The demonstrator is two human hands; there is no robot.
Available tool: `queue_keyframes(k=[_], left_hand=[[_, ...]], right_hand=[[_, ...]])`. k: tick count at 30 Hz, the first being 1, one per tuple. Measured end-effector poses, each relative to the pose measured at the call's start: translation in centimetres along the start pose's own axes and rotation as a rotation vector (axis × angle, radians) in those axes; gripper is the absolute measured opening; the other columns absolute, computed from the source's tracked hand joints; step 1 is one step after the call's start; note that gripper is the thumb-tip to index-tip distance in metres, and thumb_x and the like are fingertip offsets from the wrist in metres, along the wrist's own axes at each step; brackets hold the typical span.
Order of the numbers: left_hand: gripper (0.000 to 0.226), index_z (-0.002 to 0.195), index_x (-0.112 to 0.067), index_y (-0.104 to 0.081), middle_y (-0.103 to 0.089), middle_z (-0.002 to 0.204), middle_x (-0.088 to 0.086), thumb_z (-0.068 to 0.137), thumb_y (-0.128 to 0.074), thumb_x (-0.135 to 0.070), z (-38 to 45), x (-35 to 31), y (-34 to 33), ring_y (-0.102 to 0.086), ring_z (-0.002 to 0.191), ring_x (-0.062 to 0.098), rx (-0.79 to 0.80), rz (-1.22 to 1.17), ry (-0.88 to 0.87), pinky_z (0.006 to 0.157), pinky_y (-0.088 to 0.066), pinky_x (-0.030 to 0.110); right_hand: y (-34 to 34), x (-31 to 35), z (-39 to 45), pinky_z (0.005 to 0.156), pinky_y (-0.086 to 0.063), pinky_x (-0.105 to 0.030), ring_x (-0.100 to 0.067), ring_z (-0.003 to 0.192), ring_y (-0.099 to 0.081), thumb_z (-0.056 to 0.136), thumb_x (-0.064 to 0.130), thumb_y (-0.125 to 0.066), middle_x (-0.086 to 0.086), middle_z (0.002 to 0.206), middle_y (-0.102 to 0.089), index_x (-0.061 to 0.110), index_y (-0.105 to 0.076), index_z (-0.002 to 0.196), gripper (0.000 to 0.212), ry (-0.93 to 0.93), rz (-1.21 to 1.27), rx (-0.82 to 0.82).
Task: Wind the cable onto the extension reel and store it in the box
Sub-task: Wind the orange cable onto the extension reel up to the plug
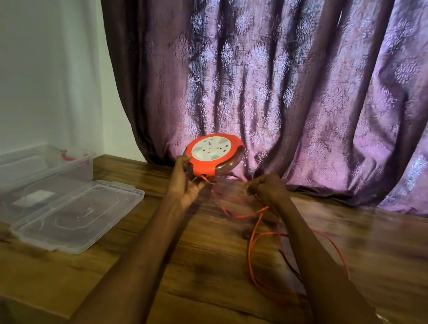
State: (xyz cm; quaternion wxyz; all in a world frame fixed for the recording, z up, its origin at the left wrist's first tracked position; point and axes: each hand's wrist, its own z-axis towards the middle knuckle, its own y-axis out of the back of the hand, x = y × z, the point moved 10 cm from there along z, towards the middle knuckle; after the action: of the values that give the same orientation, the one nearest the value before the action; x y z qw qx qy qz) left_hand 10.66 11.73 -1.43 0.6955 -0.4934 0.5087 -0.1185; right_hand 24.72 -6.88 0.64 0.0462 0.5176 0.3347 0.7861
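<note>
1. The left hand (184, 182) grips the orange extension reel (213, 154) at its 7 o'clock edge, thumb on the rim and fingers curled beneath, and holds it up above the wooden worktop (144, 272), tilted so its white socket face looks up and toward the camera.
2. The right hand (269, 189), at 3 o'clock from the reel and near it, is closed in a pinch on the orange cable (252, 244).
3. From the reel's lower edge the cable runs across to the right hand, somewhat blurred, then falls in loose loops on the worktop at 5 o'clock from the reel, partly hidden by the right forearm.
4. The clear plastic box (37, 171) stands open at 9 o'clock from the reel, well apart from it, with red latches at its ends.
5. Its clear lid (79, 214) lies flat on the worktop just beside the box.
6. A purple patterned curtain (294, 78) hangs behind the worktop.
</note>
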Motion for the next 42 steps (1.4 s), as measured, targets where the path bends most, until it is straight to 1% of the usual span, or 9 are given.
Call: queue_keyframes(k=[3,9,16,25,30,33,36,39,42], left_hand=[[0.023,0.101,-0.008,-0.064,-0.065,0.090,0.010,0.093,-0.053,-0.027,-0.6,0.8,-0.9,-0.065,0.066,0.019,-0.002,0.060,0.026,0.049,-0.060,0.041],[0.022,0.103,-0.006,-0.060,-0.060,0.084,0.011,0.093,-0.056,-0.025,-1.2,1.4,-1.1,-0.058,0.069,0.018,-0.043,0.080,0.067,0.042,-0.054,0.028],[0.033,0.118,-0.006,-0.059,-0.066,0.094,0.013,0.091,-0.059,-0.025,-0.5,0.1,-0.1,-0.063,0.080,0.020,-0.069,0.020,0.032,0.047,-0.057,0.030],[0.025,0.107,-0.004,-0.061,-0.064,0.111,0.017,0.092,-0.060,-0.024,-0.1,-0.4,0.6,-0.063,0.100,0.027,-0.056,-0.008,0.020,0.067,-0.060,0.044],[0.038,0.124,-0.003,-0.056,-0.063,0.117,0.019,0.092,-0.062,-0.023,0.3,0.0,1.1,-0.063,0.110,0.031,-0.072,0.030,0.032,0.072,-0.059,0.049],[0.025,0.114,-0.005,-0.058,-0.072,0.094,0.013,0.093,-0.060,-0.020,0.4,-0.2,1.3,-0.067,0.094,0.028,-0.066,0.105,0.001,0.066,-0.061,0.045],[0.012,0.098,-0.005,-0.062,-0.069,0.067,0.008,0.093,-0.060,-0.016,0.5,-0.9,1.8,-0.063,0.074,0.021,-0.083,0.202,-0.043,0.057,-0.062,0.041],[0.008,0.089,-0.008,-0.061,-0.056,0.054,0.001,0.093,-0.060,-0.015,0.5,-1.9,1.9,-0.052,0.050,0.010,-0.101,0.361,-0.128,0.053,-0.059,0.033],[0.007,0.087,-0.014,-0.062,-0.056,0.050,-0.005,0.093,-0.063,-0.017,0.1,-2.6,1.1,-0.053,0.051,0.010,-0.081,0.516,-0.246,0.053,-0.053,0.026]], right_hand=[[-0.5,-0.4,-0.5,0.057,-0.041,-0.028,-0.018,0.052,-0.056,0.070,0.027,-0.071,-0.009,0.056,-0.063,0.007,-0.072,0.066,0.020,-0.038,-0.142,-0.027],[-0.3,-2.2,-1.6,0.082,-0.050,-0.037,-0.037,0.103,-0.067,0.082,0.029,-0.055,-0.020,0.107,-0.071,0.009,-0.070,0.100,0.031,-0.141,-0.331,-0.155],[1.0,-5.1,-2.3,0.090,-0.048,-0.038,-0.035,0.109,-0.065,0.076,0.027,-0.060,-0.012,0.115,-0.070,0.016,-0.069,0.106,0.033,-0.257,-0.374,-0.148],[2.8,-5.7,-2.1,0.093,-0.046,-0.038,-0.034,0.114,-0.062,0.076,0.027,-0.065,-0.011,0.122,-0.067,0.015,-0.068,0.109,0.036,-0.330,-0.391,-0.085],[3.6,-2.0,-1.6,0.077,-0.050,-0.033,-0.032,0.098,-0.069,0.083,0.033,-0.059,-0.013,0.098,-0.074,0.018,-0.075,0.095,0.025,-0.009,-0.321,-0.155],[4.1,2.4,-2.3,0.070,-0.043,-0.027,-0.021,0.091,-0.069,0.092,0.030,-0.062,-0.003,0.098,-0.076,0.024,-0.075,0.101,0.017,0.257,-0.186,-0.252],[3.8,5.8,-3.4,0.075,-0.052,-0.034,-0.011,0.082,-0.065,0.092,0.029,-0.055,0.005,0.100,-0.071,0.029,-0.071,0.110,0.024,0.479,-0.120,-0.284],[2.2,7.4,-4.2,0.080,-0.052,-0.038,-0.017,0.090,-0.063,0.093,0.027,-0.053,0.002,0.105,-0.063,0.030,-0.065,0.122,0.031,0.660,-0.264,-0.262],[0.7,8.2,-4.7,0.085,-0.050,-0.041,-0.025,0.101,-0.060,0.093,0.022,-0.056,-0.002,0.114,-0.060,0.028,-0.062,0.130,0.037,0.793,-0.423,-0.291]])
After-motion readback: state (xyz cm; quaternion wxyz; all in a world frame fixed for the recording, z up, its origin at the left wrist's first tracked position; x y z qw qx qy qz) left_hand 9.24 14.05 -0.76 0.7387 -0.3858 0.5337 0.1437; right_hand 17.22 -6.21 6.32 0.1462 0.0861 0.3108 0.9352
